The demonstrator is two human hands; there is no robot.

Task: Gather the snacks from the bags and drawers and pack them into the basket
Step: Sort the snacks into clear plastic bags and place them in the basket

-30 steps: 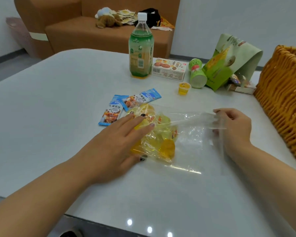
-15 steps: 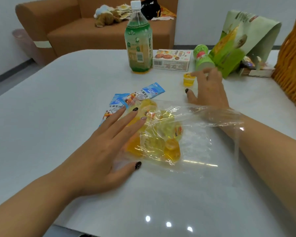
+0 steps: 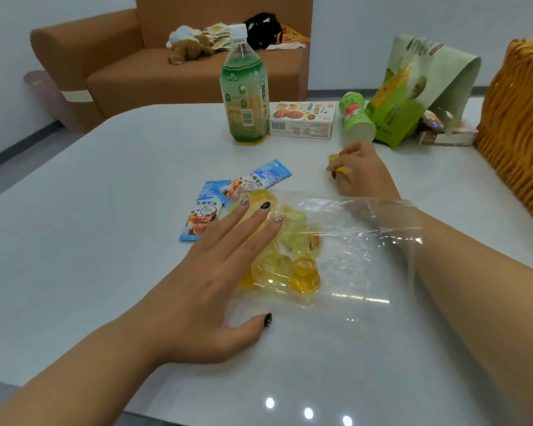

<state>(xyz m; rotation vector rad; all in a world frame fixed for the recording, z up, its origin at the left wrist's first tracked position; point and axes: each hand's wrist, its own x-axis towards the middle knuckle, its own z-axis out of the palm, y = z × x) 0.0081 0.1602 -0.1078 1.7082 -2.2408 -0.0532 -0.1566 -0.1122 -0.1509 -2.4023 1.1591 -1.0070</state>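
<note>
Left hand: the left hand [image 3: 216,272] lies flat with fingers straight and spread, pressing on the near-left part of the clear bag [image 3: 326,253]; it grips nothing.
Right hand: the right hand [image 3: 362,169] is beyond the bag's far edge, fingers curled round a single yellow jelly cup [image 3: 339,164] — the forearm crosses over the bag's right side.
Clear bag: flat on the white counter [image 3: 105,210], at centre; inside it a cluster of yellow jelly cups [image 3: 293,250], bunched toward the left.
Sachets: two blue sachets [image 3: 228,198] lie just left and far of the bag, one partly under its far-left corner.
Far row: a green drink bottle [image 3: 245,96] stands upright; to its right a biscuit box [image 3: 302,119], then a green canister [image 3: 356,119] on its side, then a green paper bag [image 3: 413,90] tipped over.
Basket: the wicker basket [image 3: 517,124] stands at the far-right edge — well apart from both hands.
</note>
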